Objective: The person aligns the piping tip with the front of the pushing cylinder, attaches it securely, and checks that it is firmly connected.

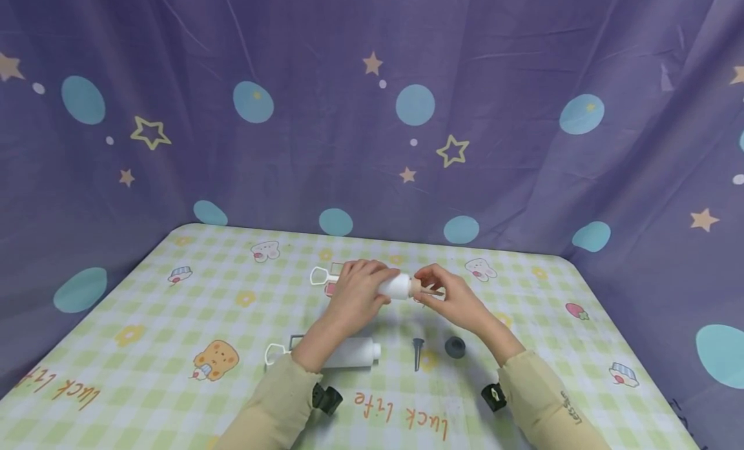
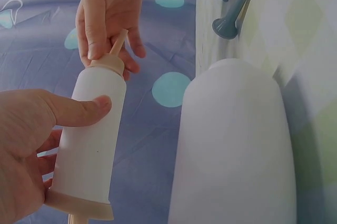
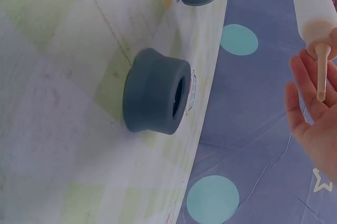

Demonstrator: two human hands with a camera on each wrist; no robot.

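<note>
My left hand (image 1: 357,292) grips the body of a white plunger tube (image 1: 398,286), which lies level above the table. The tube looks like an icing syringe, with a white loop handle (image 1: 319,276) at its left end and a beige flange (image 2: 79,204). A beige collar with a thin tapered nozzle (image 2: 119,42) sits on its right end. My right hand (image 1: 456,301) pinches that collar with the thumb and fingers, and its other fingers stretch past the nozzle. Part of the tube is hidden behind my left hand.
A second white tube (image 1: 354,353) with a loop handle lies nearer me, partly under my left forearm. To its right are a grey-blue nozzle (image 1: 418,353) and a grey-blue ring-shaped cap (image 1: 455,347). A patterned cloth (image 1: 232,327) covers the table; a purple curtain (image 1: 349,166) hangs behind.
</note>
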